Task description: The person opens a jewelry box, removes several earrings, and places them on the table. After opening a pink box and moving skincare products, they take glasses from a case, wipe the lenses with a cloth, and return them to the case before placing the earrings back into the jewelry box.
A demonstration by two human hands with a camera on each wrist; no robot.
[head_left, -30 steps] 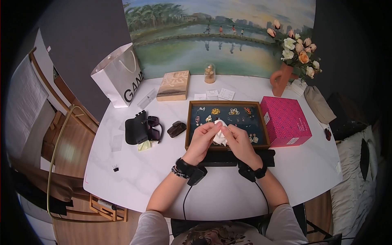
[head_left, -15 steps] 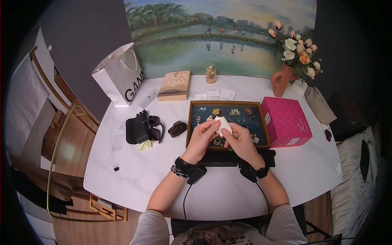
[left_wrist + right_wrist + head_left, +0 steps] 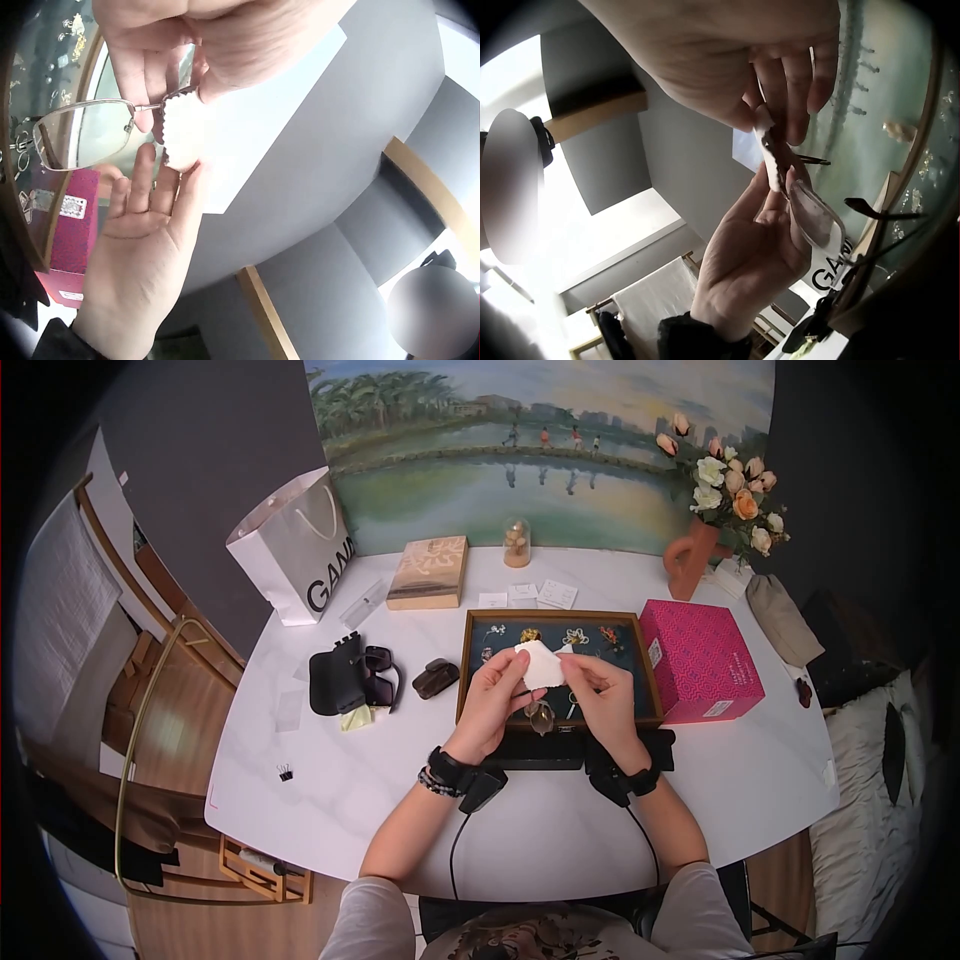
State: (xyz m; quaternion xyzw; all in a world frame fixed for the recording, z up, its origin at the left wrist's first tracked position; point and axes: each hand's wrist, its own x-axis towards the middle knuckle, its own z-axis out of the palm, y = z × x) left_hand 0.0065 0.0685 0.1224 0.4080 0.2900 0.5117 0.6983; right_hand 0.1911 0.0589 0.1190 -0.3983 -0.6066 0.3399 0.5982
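Observation:
My left hand (image 3: 488,705) holds a pair of thin-framed eyeglasses (image 3: 84,136) together with a small white cleaning cloth (image 3: 541,664), its thumb on the cloth's left edge. At the cloth's other side, my right hand (image 3: 608,705) pinches the edge between thumb and fingers. One lens hangs uncovered below the cloth in the head view; the cloth hides the other. The cloth's zigzag edge shows in the left wrist view. In the right wrist view, the dark temple arms stick out past the free lens. Both hands are above a wooden-framed jewellery tray (image 3: 649,670).
A pink patterned box (image 3: 700,660) stands right of the tray. To the left lie a brown case (image 3: 435,677), sunglasses (image 3: 378,675) and a black pouch (image 3: 333,680). Behind are a white paper bag (image 3: 290,550), a flat box (image 3: 427,573), a glass dome (image 3: 516,543) and a flower vase (image 3: 690,560).
The cloth, bunched between both hands a second ago, is now spread flatter. The hands have drawn slightly apart, and a lens of the eyeglasses shows below the cloth.

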